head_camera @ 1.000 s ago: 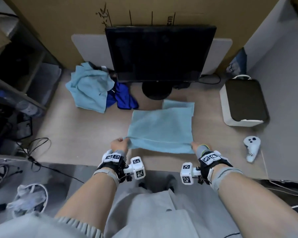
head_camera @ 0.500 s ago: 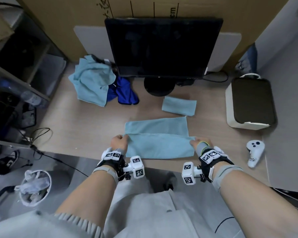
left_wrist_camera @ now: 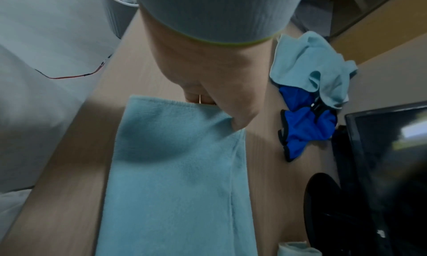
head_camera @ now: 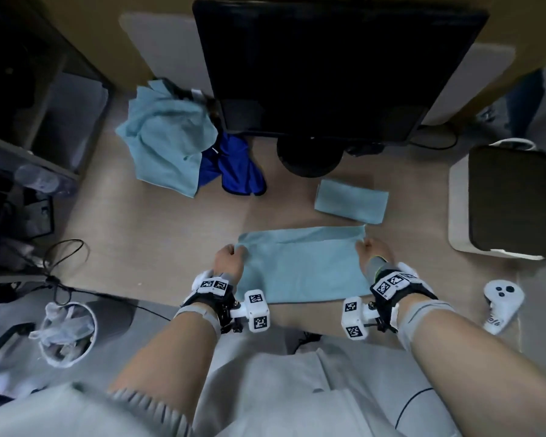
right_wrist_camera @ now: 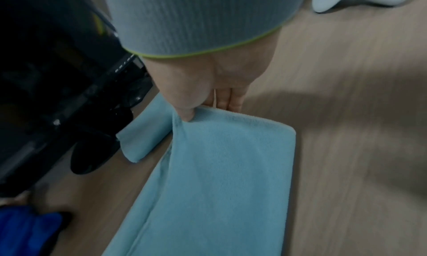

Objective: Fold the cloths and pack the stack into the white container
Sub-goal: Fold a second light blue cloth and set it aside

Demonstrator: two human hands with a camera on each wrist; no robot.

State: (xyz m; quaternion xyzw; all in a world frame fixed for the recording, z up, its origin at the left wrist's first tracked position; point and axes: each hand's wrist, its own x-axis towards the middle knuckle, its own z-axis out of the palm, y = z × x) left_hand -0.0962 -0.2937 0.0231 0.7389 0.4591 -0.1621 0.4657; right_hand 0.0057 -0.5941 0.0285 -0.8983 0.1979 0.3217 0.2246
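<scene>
From the head camera, you sat at the desk (head_camera: 158, 253) with the light blue cloth (head_camera: 300, 266) lying straight ahead of you, doubled over, its long axis running left to right. Your left hand (head_camera: 229, 257) pinched the far left corner and your right hand (head_camera: 372, 252) the far right corner, each equally near its own end. The white container (head_camera: 457, 209) stood well off to your right, nearer the right hand; its interior read only as dark, and no cloth could be made out in it. A smaller folded cloth (head_camera: 350, 201) lay just beyond the working one, near the monitor stand (head_camera: 309, 156). A crumpled pile of cloths (head_camera: 167, 146), light blue over dark blue, waited far left. A white controller (head_camera: 501, 302) lay at your right. Any next fold, by the look of it, would bring one short end across to the other.

From the left wrist camera, your left hand (left_wrist_camera: 215, 80) had thumb and curled fingers closed on the upper layer's corner of the cloth (left_wrist_camera: 175, 177), which stretched away along the desk. The edge of a lower layer showed beside it, toward the monitor.

From the right wrist camera, your right hand (right_wrist_camera: 208, 84) pinched its corner the same way, thumb on top and fingers beneath, lifting the cloth (right_wrist_camera: 219, 177) slightly there. The folded cloth (right_wrist_camera: 143, 133) lay just beside, apart from it.
</scene>
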